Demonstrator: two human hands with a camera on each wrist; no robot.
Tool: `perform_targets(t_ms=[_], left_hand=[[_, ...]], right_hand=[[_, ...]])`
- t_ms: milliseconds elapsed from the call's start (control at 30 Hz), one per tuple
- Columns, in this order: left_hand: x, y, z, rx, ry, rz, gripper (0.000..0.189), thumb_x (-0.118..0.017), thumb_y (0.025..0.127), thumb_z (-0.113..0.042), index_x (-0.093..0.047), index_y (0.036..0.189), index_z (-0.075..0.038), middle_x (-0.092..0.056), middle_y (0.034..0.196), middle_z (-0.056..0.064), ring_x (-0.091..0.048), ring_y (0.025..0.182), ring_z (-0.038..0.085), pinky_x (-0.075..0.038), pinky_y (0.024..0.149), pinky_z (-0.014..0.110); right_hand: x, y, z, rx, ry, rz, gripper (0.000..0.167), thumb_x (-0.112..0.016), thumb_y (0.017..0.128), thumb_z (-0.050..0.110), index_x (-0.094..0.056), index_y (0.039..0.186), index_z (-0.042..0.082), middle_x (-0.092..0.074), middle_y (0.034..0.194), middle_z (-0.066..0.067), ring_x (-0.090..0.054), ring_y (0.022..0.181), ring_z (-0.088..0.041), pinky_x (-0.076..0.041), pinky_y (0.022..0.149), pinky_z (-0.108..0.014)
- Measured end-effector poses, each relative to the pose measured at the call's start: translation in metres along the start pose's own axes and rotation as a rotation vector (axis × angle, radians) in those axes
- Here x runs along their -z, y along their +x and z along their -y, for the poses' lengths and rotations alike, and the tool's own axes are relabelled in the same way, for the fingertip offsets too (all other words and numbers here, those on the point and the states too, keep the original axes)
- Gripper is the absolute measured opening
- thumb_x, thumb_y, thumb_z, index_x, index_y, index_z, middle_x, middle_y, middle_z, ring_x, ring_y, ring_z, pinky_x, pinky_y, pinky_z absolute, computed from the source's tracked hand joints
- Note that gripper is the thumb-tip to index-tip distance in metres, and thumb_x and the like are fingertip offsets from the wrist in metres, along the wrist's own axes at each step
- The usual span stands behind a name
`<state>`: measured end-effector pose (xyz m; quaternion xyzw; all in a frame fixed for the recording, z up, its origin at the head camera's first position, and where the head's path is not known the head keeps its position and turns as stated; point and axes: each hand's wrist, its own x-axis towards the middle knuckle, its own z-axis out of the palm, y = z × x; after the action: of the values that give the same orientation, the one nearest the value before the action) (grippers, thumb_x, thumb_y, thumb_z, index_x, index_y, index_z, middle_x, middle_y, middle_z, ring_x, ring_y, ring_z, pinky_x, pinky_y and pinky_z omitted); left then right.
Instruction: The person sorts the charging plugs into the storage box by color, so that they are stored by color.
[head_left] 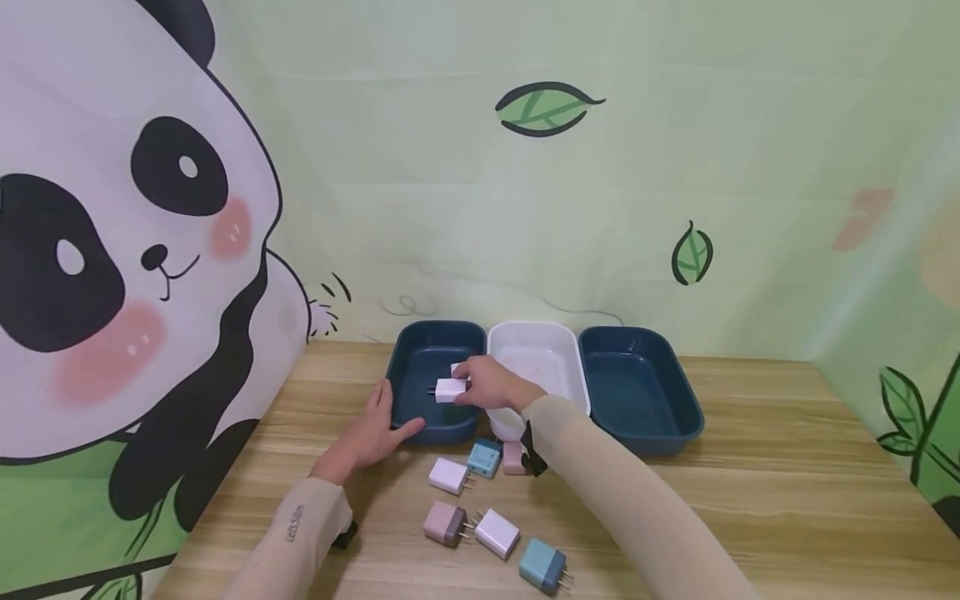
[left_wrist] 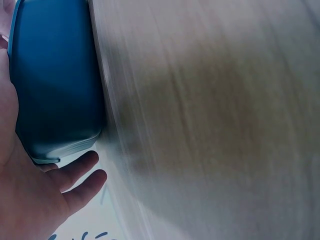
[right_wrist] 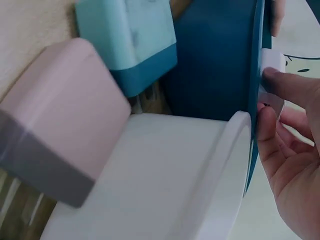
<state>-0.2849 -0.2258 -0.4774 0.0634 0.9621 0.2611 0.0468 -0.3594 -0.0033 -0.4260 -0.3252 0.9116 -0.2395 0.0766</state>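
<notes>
we take this to be a corner dressed in a child's-room style, though we cannot tell whether a home or a studio lies around it. a pale green printed backdrop (head_left: pixel 637 167), faintly creased like cloth, covers the far side, and we see outlined leaves (head_left: pixel 547 108) on it. a huge cartoon panda (head_left: pixel 153 257) with pink cheeks fills the left, and a leafy green stem (head_left: pixel 902 402) is printed on the right. between them we look down on a wood-grained tabletop (head_left: pixel 772 492), where plug adapters (head_left: pixel 497 533) lie near us and three trays (head_left: pixel 536 350) stand in a row farther off.
</notes>
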Motion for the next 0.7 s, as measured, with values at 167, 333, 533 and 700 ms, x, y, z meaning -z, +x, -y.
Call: perform_targets(t_ms=[167, 333, 533, 700], left_hand=[[-0.001, 0.001, 0.0, 0.0, -0.023, 0.003, 0.105, -0.054, 0.088, -0.059, 0.002, 0.148, 0.006, 0.001, 0.153, 0.027, -0.02, 0.137, 0.043, -0.024, 0.107, 0.053], [0.0, 0.002, 0.002, 0.005, -0.02, 0.008, 0.114, -0.048, 0.082, -0.072, 0.004, 0.148, 0.005, 0.002, 0.154, 0.026, -0.017, 0.138, 0.043, -0.023, 0.107, 0.054], [0.0, 0.002, 0.002, 0.005, -0.012, 0.011, 0.112, -0.049, 0.084, -0.07, 0.004, 0.147, 0.006, 0.002, 0.153, 0.027, -0.015, 0.138, 0.044, -0.022, 0.107, 0.055], [-0.001, 0.002, 0.0, 0.0, -0.019, 0.007, 0.105, -0.053, 0.088, -0.058, 0.004, 0.147, 0.006, 0.003, 0.153, 0.027, -0.015, 0.138, 0.044, -0.022, 0.107, 0.055]], right_hand=[[0.004, 0.004, 0.007, -0.024, 0.092, -0.134, 0.044, -0.064, 0.088, 0.011, -0.054, 0.127, -0.007, -0.054, 0.123, -0.022, -0.064, 0.097, -0.022, -0.051, 0.082, -0.027], [0.015, -0.001, 0.015, -0.024, 0.159, -0.127, 0.042, -0.061, 0.09, 0.009, -0.052, 0.129, -0.004, -0.05, 0.127, -0.019, -0.064, 0.101, -0.023, -0.053, 0.078, -0.025], [0.026, -0.012, 0.014, -0.03, 0.176, -0.068, 0.041, -0.061, 0.091, 0.011, -0.053, 0.13, 0.0, -0.053, 0.125, -0.015, -0.062, 0.105, -0.023, -0.053, 0.079, -0.027], [0.033, -0.026, 0.007, 0.015, 0.129, -0.057, 0.041, -0.063, 0.09, 0.011, -0.054, 0.128, -0.001, -0.056, 0.125, -0.015, -0.062, 0.103, -0.022, -0.052, 0.082, -0.028]])
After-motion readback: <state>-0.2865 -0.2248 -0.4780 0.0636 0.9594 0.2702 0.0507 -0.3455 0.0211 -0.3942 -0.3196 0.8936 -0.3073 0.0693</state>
